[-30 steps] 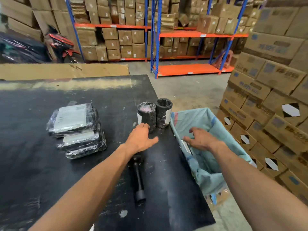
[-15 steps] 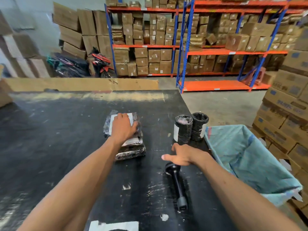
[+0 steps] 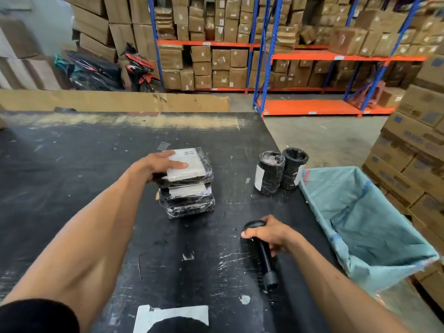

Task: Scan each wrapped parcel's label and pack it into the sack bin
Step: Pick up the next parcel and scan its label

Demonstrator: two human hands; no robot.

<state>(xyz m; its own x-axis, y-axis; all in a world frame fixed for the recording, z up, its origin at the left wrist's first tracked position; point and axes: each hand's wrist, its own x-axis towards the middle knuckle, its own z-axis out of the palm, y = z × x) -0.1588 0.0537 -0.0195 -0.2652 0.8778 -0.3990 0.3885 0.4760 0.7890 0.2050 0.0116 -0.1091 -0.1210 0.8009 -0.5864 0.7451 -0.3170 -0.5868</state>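
Black shrink-wrapped flat parcel with a white label tops a stack of similar wrapped parcels near the middle of the scuffed black table, label side up, presumably so the code faces the reader. A person's left hand holds it at the near-left edge, fingers lying across the label and the thumb apparently tucked beneath, though that side is in shadow; the grip looks set to lift the parcel off the pile. The right hand curls around the head of a black handheld barcode scanner lying on the table, its handle pointing back toward the person, seemingly to raise it for a scan.

Just beyond, two upright black-wrapped cylindrical parcels with white labels stand touching each other at the table's right edge, close to the pale blue woven sack bin that hangs open beside the table, placed within easy reach for dropping scanned goods. A torn white paper label is stuck to the near table edge. Behind, blue and orange warehouse racking holds cardboard cartons, and a red and black motorbike is parked at the back.
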